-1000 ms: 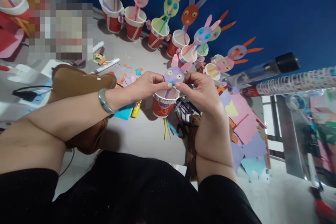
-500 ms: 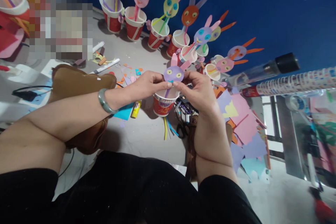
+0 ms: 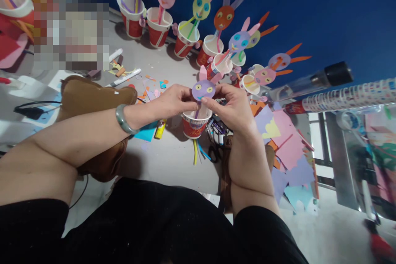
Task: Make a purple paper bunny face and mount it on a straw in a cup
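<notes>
A purple paper rabbit face [image 3: 203, 90] with pink ears, yellow eyes and a blue mouth stands on a purple strip above a red and white paper cup [image 3: 196, 127]. My right hand [image 3: 236, 105] pinches the face's right edge, its thumb lying near the mouth. On the other side, my left hand [image 3: 177, 101] is closed at the face's lower left, by the top of the strip; its fingertips are partly hidden. The cup sits on the table below both hands. A yellow glue stick [image 3: 160, 128] lies left of the cup.
Several finished-looking cups with paper rabbit faces, one a yellow face [image 3: 201, 7], line the blue wall. A brown cushion-like object [image 3: 95, 103] lies under my left forearm. Paper sheets [image 3: 287, 132] pile at right, near stacked cups [image 3: 349, 97]. Scissors [image 3: 214, 153] lie close to my right forearm.
My left thumb has moved off the mouth and down toward the strip. The blue mouth shows more fully, and the face and cup have shifted slightly.
</notes>
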A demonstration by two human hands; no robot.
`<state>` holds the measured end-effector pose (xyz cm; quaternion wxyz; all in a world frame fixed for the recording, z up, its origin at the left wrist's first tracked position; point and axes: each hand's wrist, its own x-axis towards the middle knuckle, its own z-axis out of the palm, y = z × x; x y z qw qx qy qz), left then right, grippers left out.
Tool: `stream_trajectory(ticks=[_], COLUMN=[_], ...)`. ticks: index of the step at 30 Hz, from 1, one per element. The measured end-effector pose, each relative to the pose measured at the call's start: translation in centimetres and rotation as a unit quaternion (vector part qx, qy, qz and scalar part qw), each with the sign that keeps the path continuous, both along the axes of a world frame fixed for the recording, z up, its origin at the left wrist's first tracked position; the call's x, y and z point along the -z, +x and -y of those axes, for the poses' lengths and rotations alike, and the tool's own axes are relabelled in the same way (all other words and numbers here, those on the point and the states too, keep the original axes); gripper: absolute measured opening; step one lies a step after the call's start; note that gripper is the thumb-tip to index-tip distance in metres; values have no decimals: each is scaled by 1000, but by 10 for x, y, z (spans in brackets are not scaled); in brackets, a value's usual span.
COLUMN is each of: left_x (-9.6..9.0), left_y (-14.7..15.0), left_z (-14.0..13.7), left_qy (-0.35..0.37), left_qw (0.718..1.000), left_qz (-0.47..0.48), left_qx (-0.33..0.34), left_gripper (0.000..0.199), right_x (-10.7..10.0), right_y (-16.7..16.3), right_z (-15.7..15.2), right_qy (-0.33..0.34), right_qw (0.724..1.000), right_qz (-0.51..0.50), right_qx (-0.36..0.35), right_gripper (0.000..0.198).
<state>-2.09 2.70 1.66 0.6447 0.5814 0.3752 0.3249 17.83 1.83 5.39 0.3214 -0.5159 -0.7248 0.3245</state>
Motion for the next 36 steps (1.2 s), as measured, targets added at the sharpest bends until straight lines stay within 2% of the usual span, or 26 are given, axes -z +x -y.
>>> stream_trajectory(ticks=[14,36], left_x=[1,2], left_y=[1,1], left_z=[0,0], left_qy=[5,21], left_qw=[999,1000], left_qz=[18,12], left_qx=[30,17], left_gripper=[9,5], right_x=[3,2], right_y=[-2,-1], right_z=[4,1], right_qy=[1,-10], right_qw=[1000,1000], right_qz=[21,-6], right_qx=[-6,-4], right_gripper=[9,14])
